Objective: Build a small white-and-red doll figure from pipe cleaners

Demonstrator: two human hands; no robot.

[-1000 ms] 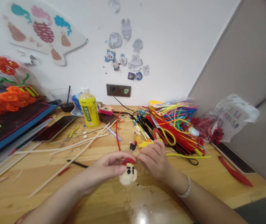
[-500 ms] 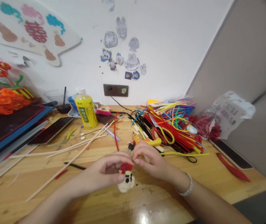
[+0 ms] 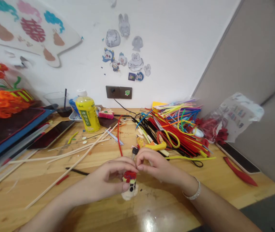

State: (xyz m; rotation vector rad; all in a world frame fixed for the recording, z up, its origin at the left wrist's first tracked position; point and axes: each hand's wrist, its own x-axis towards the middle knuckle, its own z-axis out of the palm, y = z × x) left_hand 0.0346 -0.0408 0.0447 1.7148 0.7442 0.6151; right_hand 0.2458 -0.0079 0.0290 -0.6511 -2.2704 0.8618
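Observation:
My left hand [image 3: 112, 174] is closed around a small fuzzy doll [image 3: 129, 194], with its thumb at the front and its fingers over the back. The doll has a red top with bits of blue, black marks on its front and a cream lower part. Beside the left fingertips, my right hand [image 3: 153, 164] makes a pinch just above the doll's right side. Whatever lies between those fingertips is too small to make out. Just behind the hands lies a black-headed tool [image 3: 135, 150], partly covered by the fingers.
Yellow-handled scissors [image 3: 172, 138] lie on a pile of coloured pipe cleaners [image 3: 185, 140]. Pale strips [image 3: 79, 161] cross the table at left, near a yellow drink bottle [image 3: 88, 112] and a dark tablet [image 3: 52, 135]. A phone [image 3: 239, 158] and red curved piece [image 3: 240, 172] lie right.
My right hand has come down and its fingers have drawn together near the doll's top. The doll has turned slightly in my left hand. The whole view has shifted a little.

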